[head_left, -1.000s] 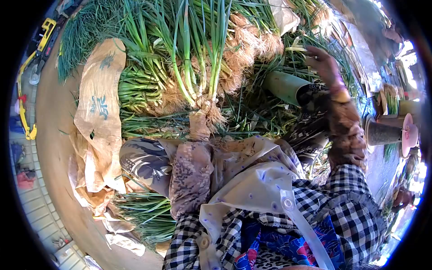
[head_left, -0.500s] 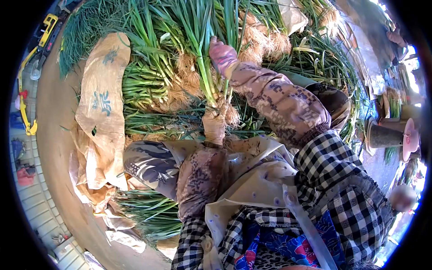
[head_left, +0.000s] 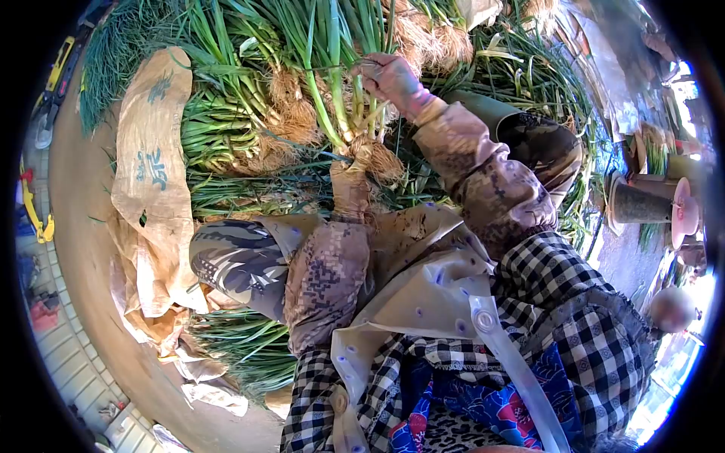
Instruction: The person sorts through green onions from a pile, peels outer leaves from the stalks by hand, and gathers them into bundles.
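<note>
My left hand [head_left: 351, 185], in a soiled covering, is closed around the root end of a small bunch of green onions [head_left: 340, 113] in front of my lap. The white-green stalks stand up from it, and tan roots [head_left: 387, 161] stick out on its right side. My right hand [head_left: 390, 78] is beside the stalks, higher up, with its fingers pinched together. A thin dark strand [head_left: 329, 69] seems to run across the stalks towards those fingers; what they grip is too small to make out.
Heaps of green onions [head_left: 226, 136] with hairy roots lie ahead. A brown paper sack [head_left: 155, 174] is at the left, with more green leaves [head_left: 245, 351] below it. To the right stands a dark spool-shaped stand [head_left: 642, 205] with a pink end. A person [head_left: 672, 309] is at the far right.
My right hand has gone from lying against the stalks to a pinch just right of them. The stalks now lean more to the left. My left hand keeps its hold, and the view has shifted slightly.
</note>
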Demonstrator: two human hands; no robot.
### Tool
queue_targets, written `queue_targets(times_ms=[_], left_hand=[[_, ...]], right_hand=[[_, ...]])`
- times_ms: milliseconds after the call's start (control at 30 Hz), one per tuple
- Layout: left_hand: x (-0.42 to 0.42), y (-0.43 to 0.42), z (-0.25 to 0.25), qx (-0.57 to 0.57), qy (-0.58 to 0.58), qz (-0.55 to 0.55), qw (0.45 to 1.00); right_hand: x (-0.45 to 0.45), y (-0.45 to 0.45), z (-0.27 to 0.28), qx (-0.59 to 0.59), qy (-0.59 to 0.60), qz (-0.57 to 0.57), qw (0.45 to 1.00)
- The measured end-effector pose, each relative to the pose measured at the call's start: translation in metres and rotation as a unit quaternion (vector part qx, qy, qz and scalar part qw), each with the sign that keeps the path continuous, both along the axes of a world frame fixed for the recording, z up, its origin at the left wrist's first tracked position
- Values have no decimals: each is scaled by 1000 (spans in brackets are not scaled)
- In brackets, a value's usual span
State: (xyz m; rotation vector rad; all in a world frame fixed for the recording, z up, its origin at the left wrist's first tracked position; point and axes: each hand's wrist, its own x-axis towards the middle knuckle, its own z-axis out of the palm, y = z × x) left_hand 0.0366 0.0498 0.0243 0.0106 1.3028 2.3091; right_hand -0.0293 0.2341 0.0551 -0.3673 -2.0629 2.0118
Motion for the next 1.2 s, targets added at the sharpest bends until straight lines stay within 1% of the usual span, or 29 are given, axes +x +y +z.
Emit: queue_targets(times_ms=[33, 67, 100, 200, 267, 300, 333, 367, 400, 433, 467, 500, 533, 567, 633, 667, 700, 733, 767, 800, 833, 867, 900, 967, 1000, 1033, 1067, 1133, 1200], left_hand=[[-2, 1, -1, 0, -7, 4, 1000], [-3, 1, -1, 0, -12, 9, 1000], [-3, 1, 1, 16, -40, 21, 999], [-16, -10, -8, 67, -104, -25, 992], [-16, -11, 0, 51, -92, -12, 994], [-18, -13, -1, 57, -94, -14, 994], [-21, -15, -2, 64, -95, -15, 993], [-25, -20, -5, 32, -109, -51, 992], [-24, -21, -5, 45, -115, -41, 992], [-22, -20, -5, 58, -121, -30, 990], [-21, -19, -10, 71, -129, -21, 989], [-21, -19, -10, 71, -128, -36, 989], [-20, -18, -11, 67, -126, -37, 989], [-19, -18, -13, 60, -124, -39, 990], [-17, -17, -24, 58, -114, -57, 990], [-17, -18, -33, 66, -116, -56, 990], [-19, -17, -41, 73, -115, -57, 989], [-22, -17, -44, 80, -114, -56, 989], [-23, -23, -43, 52, -60, -70, 994], [-23, -24, -33, 60, -69, -70, 993], [-20, -23, -16, 69, -77, -68, 992], [-16, -24, -6, 79, -87, -65, 991], [-14, -25, 1, 56, -78, -39, 995], [-18, -29, 2, 42, -104, 2, 994], [-21, -30, 3, 36, -118, 23, 992], [-24, -33, -5, 36, -127, 31, 991], [-25, -36, -3, 40, -137, 35, 989], [-29, -41, -6, 51, -153, 31, 986], [-30, -42, -3, 60, -163, 19, 985]], right_hand=[[12, 0, 18, -90, -7, 61, 994], [24, -3, 37, -179, -13, 122, 976], [34, -9, 46, -276, 13, 158, 948], [63, 13, 73, -256, 30, 135, 957], [77, 61, 87, -217, 42, 47, 974], [91, 84, 103, -164, 54, -60, 983], [109, 124, 110, -87, 93, -41, 991], [124, 149, 122, -72, 81, -148, 983], [145, 191, 120, -48, 73, -190, 978], [162, 216, 133, 69, -28, -316, 946], [179, 249, 133, 232, -136, -376, 887], [191, 264, 130, 616, -286, -381, 627], [194, 244, 133, 650, -299, -423, 555], [194, 233, 129, 680, -231, -407, 564], [182, 197, 122, 592, -174, -311, 723], [166, 161, 117, 448, -178, -228, 846], [154, 105, 126, 357, -91, -146, 918], [140, 73, 116, 346, -46, -85, 933], [125, 40, 106, 327, -3, -20, 945], [101, 21, 80, 378, -45, 27, 924], [77, 2, 54, 429, -81, 77, 897], [76, -26, 78, 515, -133, 116, 839], [67, -34, 55, 478, -108, 128, 862], [50, -50, 10, 401, -59, 154, 901], [49, -58, 8, 633, 28, 177, 753], [55, -67, 14, 498, 93, 218, 834], [67, -79, 21, 345, 150, 255, 891], [94, -90, 30, 200, 171, 417, 870], [102, -68, 32, 305, 93, 505, 802]])
